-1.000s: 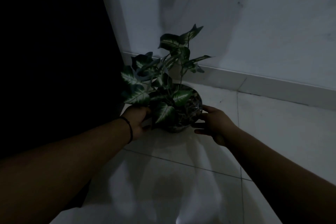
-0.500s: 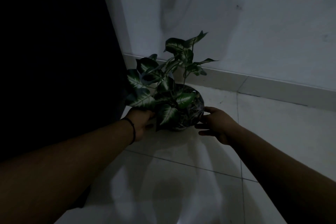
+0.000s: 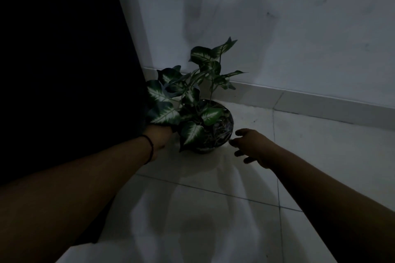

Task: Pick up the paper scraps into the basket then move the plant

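Note:
The plant (image 3: 164, 113) has green-and-white leaves and stands in a dark round pot (image 3: 222, 132) on the pale tiled floor, close to the wall. My left hand (image 3: 159, 136) is against the pot's left side, its fingers hidden under the leaves. My right hand (image 3: 254, 147) hovers just right of the pot with fingers spread, not touching it and holding nothing. No paper scraps or basket appear in this view.
A large dark shape (image 3: 64, 70) fills the left side, right beside the plant. The white wall and its baseboard (image 3: 299, 100) run behind the pot. Pale floor tiles (image 3: 192, 209) stretch toward me and to the right. The light is very dim.
My right hand has come off the pot's right side and opened, moving slightly right. The pot now rests a little nearer the wall. My left hand stays at the pot.

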Action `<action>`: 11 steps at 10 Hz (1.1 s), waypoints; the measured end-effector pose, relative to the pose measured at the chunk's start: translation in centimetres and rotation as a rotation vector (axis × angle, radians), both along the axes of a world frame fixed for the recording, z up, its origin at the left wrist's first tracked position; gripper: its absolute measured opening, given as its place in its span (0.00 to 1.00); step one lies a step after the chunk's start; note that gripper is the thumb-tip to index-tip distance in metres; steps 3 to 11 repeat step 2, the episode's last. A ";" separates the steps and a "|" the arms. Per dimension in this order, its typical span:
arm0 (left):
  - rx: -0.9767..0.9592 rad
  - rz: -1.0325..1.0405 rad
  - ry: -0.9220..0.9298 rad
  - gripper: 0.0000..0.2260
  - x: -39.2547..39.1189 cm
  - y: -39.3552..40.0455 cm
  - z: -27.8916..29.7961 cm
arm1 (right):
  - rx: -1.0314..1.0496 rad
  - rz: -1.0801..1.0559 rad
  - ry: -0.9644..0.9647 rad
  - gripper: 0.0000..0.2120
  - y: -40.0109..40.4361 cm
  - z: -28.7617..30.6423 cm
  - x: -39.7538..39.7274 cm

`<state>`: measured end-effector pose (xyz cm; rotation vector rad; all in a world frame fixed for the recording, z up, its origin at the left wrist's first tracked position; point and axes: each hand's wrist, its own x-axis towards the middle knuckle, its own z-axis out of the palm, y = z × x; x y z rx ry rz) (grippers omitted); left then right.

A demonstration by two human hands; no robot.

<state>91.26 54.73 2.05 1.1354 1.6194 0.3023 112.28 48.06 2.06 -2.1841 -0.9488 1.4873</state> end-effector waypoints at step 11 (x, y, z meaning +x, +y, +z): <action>0.163 -0.464 0.592 0.17 -2.1 0.1 0.1 | -0.029 0.188 -0.182 0.18 -0.9 1.1 1.1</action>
